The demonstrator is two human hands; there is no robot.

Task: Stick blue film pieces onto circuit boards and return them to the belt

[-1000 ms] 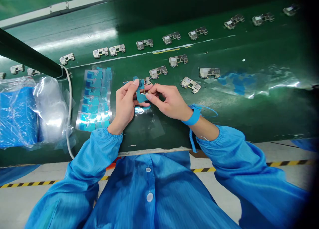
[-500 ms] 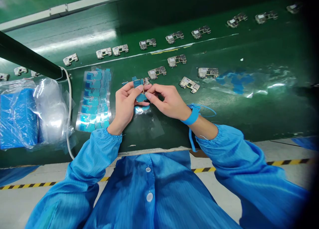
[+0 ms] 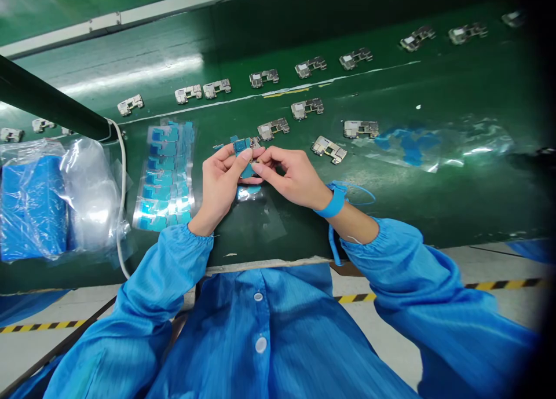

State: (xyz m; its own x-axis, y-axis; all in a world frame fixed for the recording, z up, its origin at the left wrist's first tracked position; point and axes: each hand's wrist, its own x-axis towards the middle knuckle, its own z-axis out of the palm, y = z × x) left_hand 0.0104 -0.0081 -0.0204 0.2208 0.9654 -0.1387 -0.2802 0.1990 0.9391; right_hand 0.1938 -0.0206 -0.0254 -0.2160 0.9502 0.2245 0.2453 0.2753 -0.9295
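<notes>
My left hand (image 3: pixel 219 182) and my right hand (image 3: pixel 292 176) meet over the green belt (image 3: pixel 434 185), both pinched on a small metal circuit part with a blue film piece (image 3: pixel 247 150) stuck to it. The fingertips of both hands press on it from either side. A blue wrist strap (image 3: pixel 333 201) with a coiled cord sits on my right wrist. A clear scrap of backing film (image 3: pixel 247 191) lies on the belt just below the hands.
A sheet of blue film stickers (image 3: pixel 167 176) lies left of my hands. Further left sits a clear bag of blue material (image 3: pixel 47 202). Several metal parts (image 3: pixel 273 128) lie in rows across the belt. A crumpled clear film (image 3: pixel 434 144) lies at right.
The blue film piece has gone from standing up between my fingers to lying lower against the metal part. Both hands stay together in the same place.
</notes>
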